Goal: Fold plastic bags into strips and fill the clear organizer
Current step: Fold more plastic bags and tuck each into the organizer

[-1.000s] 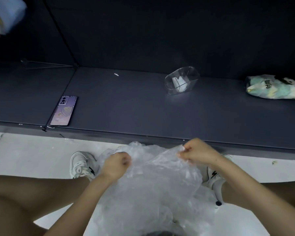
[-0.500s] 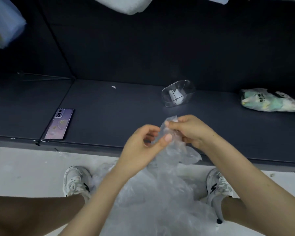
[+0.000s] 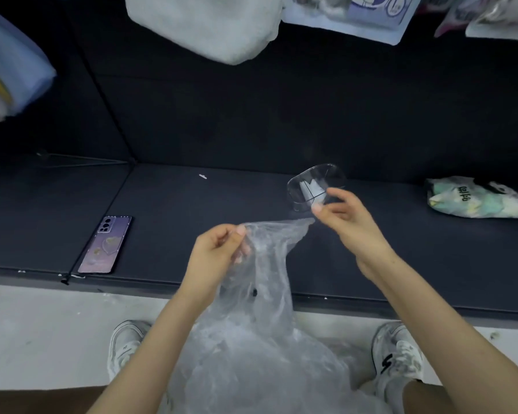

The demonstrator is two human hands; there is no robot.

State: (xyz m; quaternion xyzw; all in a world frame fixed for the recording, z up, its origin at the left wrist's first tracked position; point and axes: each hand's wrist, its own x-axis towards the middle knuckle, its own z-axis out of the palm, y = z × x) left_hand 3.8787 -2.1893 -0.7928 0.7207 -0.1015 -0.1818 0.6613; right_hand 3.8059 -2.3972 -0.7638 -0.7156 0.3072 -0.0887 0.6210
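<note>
The clear plastic bag (image 3: 260, 297) hangs in the lower middle of the frame, rising from a crumpled heap over the person's lap to a stretched top edge in front of the dark shelf (image 3: 222, 204). The left hand (image 3: 219, 249) pinches that edge at its left end, thumb and curled fingers closed on the film. The edge runs up and to the right and tapers to a corner just under the thumb of the right hand (image 3: 346, 218). That hand's fingers are loosely curled and blurred, so I cannot tell whether it really has the corner.

Just behind the right hand's fingertips, right of centre, the clear organizer (image 3: 295, 192) stands on the shelf. It shows thin dividers and a few white folded pieces inside.

Further out on the same shelf, a phone (image 3: 105, 245) with a purple back lies flat at the left, near the front edge. A small white scrap (image 3: 202, 176) sits towards the back. A soft printed packet (image 3: 476, 198) in pale green and white lies at the far right.

Below the shelf, two white sneakers rest on the pale floor (image 3: 42, 339), the left shoe (image 3: 126, 345) and the right shoe (image 3: 398, 354) either side of the heap.

Along the top of the frame hang a fluffy white cloth (image 3: 204, 25), a blue bundle (image 3: 9, 64) at upper left and packaged goods (image 3: 356, 13) at upper right.
</note>
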